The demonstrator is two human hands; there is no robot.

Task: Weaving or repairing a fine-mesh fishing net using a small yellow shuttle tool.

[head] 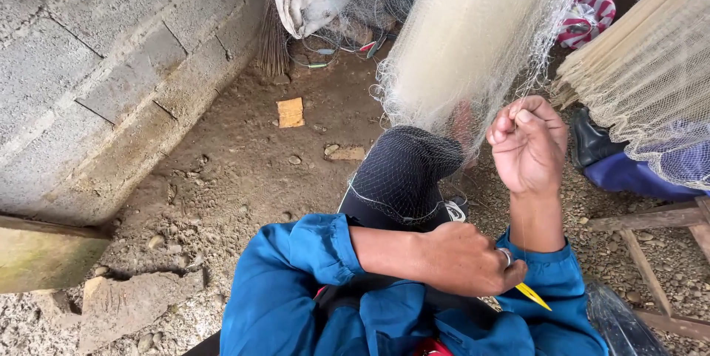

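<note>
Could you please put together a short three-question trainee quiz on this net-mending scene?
1. True or false: the right hand is raised against the pale fishing net.
2. Which hand holds the yellow netting needle? A) left hand B) right hand
3. Fill in: a ring sits on the ___ hand.

Key: 1 true; 2 A; 3 left. The ring and needle are both at the hand crossing low over the blue sleeve, while the raised hand pinches the mesh.
</note>
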